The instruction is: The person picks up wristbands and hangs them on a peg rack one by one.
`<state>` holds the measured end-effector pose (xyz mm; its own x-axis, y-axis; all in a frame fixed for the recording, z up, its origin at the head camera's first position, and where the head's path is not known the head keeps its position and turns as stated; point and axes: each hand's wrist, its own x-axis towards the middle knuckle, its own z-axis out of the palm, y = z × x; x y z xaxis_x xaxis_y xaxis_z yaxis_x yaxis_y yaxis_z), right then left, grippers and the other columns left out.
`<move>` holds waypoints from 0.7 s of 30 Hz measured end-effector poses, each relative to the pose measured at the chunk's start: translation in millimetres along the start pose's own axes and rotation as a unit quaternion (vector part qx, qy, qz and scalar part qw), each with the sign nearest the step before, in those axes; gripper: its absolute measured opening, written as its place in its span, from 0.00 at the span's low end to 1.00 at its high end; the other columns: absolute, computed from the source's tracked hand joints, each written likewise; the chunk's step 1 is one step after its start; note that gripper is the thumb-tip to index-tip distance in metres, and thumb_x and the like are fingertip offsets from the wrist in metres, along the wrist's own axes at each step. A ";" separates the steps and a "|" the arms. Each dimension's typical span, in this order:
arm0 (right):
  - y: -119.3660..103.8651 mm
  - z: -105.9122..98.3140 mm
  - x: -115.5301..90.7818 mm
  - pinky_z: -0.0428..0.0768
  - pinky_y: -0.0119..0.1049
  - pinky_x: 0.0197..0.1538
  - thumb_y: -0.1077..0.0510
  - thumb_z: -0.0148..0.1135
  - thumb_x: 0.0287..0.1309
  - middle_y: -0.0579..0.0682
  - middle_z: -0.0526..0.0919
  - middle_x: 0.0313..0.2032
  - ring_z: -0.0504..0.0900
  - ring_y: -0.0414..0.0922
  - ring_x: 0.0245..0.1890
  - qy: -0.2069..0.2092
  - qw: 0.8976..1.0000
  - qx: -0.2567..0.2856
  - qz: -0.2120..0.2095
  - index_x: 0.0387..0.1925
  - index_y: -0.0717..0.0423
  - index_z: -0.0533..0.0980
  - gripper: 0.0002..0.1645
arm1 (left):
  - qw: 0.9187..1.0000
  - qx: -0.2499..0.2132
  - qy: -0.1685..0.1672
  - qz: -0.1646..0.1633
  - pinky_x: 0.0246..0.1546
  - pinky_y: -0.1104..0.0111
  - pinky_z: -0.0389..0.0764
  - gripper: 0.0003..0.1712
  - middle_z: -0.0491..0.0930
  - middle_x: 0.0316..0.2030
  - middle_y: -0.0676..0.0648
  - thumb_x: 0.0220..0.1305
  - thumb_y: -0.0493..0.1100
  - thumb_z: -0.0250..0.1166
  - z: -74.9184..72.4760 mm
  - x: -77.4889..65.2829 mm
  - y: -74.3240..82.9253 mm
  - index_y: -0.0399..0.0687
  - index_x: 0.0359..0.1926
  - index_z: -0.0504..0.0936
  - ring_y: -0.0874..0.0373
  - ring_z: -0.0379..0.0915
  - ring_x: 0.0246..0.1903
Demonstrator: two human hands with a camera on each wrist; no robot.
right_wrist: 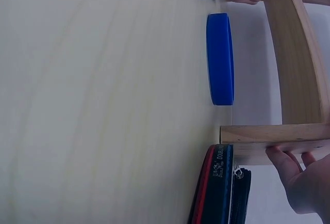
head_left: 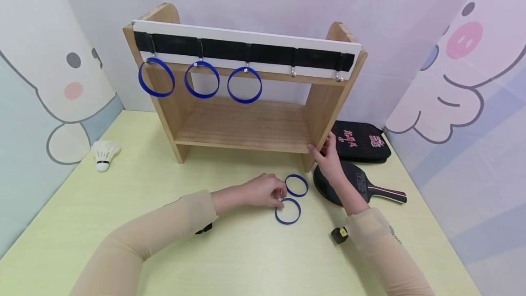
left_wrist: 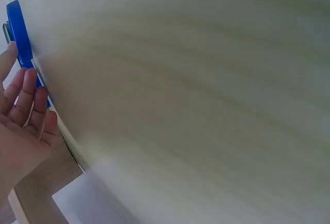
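My left hand (head_left: 263, 191) reaches low over the table. Its thumb is right at the rim of the nearer blue ring (head_left: 288, 221), with the fingers loosely bent and apart from the thumb. The farther blue ring (head_left: 297, 195) lies just beyond the fingertips. My right hand (head_left: 328, 161) grips the right side panel of a wooden shelf (head_left: 246, 124), thumb at the front edge and fingers against the outer face (right_wrist: 289, 146). Three blue rings hang from hooks on the shelf's black-striped bar: a left one (head_left: 158, 94), a middle one (head_left: 203, 96) and a right one (head_left: 245, 101).
Two hooks at the bar's right, including the end hook (head_left: 339, 76), hold no ring. Beneath my right forearm lies a black table tennis paddle (head_left: 357, 179), with a black zip case (head_left: 361, 143) behind it. A white shuttlecock (head_left: 105, 153) sits at the far left.
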<state>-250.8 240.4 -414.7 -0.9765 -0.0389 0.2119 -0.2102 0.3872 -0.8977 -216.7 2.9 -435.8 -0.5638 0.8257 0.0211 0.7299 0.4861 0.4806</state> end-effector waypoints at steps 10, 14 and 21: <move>0.3 0.0 0.2 0.68 0.64 0.57 0.45 0.58 0.62 0.57 0.54 0.66 0.64 0.59 0.61 0.002 1.000 0.001 0.002 0.68 0.31 0.44 0.42 | 0.997 -0.061 -0.032 0.026 0.32 0.80 0.73 0.07 0.78 0.23 0.59 0.54 0.42 0.71 -0.7 5.8 -7.8 0.49 0.33 0.81 0.71 0.71 0.25; 0.6 0.0 -0.2 0.68 0.64 0.58 0.45 0.58 0.62 0.56 0.55 0.66 0.64 0.58 0.61 0.002 1.000 0.000 0.003 0.68 0.31 0.44 0.42 | 0.997 -0.064 -0.036 0.026 0.33 0.80 0.73 0.06 0.79 0.24 0.59 0.54 0.41 0.71 -0.9 6.4 -8.0 0.49 0.32 0.82 0.71 0.71 0.26; -0.9 0.7 -0.5 0.68 0.64 0.57 0.45 0.58 0.62 0.57 0.55 0.66 0.64 0.59 0.61 0.003 1.000 0.001 -0.003 0.68 0.32 0.45 0.42 | 0.998 -0.054 -0.028 0.016 0.33 0.80 0.73 0.04 0.78 0.24 0.59 0.55 0.40 0.69 -3.5 3.9 -4.7 0.50 0.30 0.81 0.70 0.71 0.26</move>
<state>-250.1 239.4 -414.2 -0.9750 -0.0350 0.2193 -0.2157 0.3850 -0.8974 -223.7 2.8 -434.9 -0.5157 0.8567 -0.0098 0.6996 0.4277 0.5725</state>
